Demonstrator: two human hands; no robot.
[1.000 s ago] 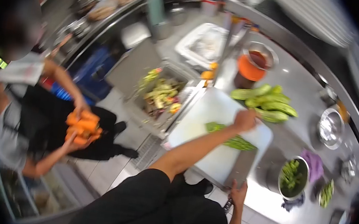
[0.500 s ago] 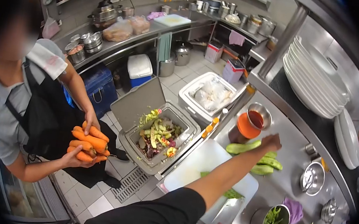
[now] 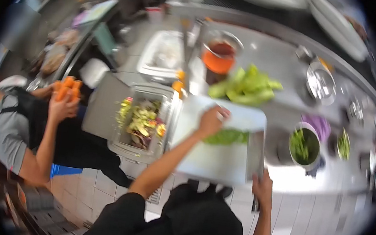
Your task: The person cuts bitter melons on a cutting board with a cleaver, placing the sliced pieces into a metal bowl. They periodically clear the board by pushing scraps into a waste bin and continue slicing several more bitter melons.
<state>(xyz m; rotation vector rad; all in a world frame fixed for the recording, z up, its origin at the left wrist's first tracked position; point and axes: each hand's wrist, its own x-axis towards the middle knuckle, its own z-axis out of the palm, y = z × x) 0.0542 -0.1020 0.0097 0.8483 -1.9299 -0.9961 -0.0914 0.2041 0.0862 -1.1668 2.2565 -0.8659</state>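
Observation:
My right hand (image 3: pixel 262 189) is wrapped around the handle of a cleaver, whose broad blade (image 3: pixel 255 153) stands along the right side of the white cutting board (image 3: pixel 213 162). Over the upper part of the board hovers my left hand (image 3: pixel 213 120), smeared by motion, beside a strip of cut green vegetable (image 3: pixel 227 137). I cannot tell whether its fingers hold anything. Just behind the board lies a heap of long, light green vegetable pieces (image 3: pixel 246 87).
A waste bin (image 3: pixel 137 156) of scraps stands left of the board. Beyond it a co-worker's hands hold carrots (image 3: pixel 68 89). An orange container (image 3: pixel 217 62) with a steel bowl stands behind, a pot of cut greens (image 3: pixel 305 147) and a steel bowl (image 3: pixel 320 84) to the right.
My left hand has come back from the light green vegetables to above the board. My right hand keeps the cleaver at the board's right side. The view has swung right and down.

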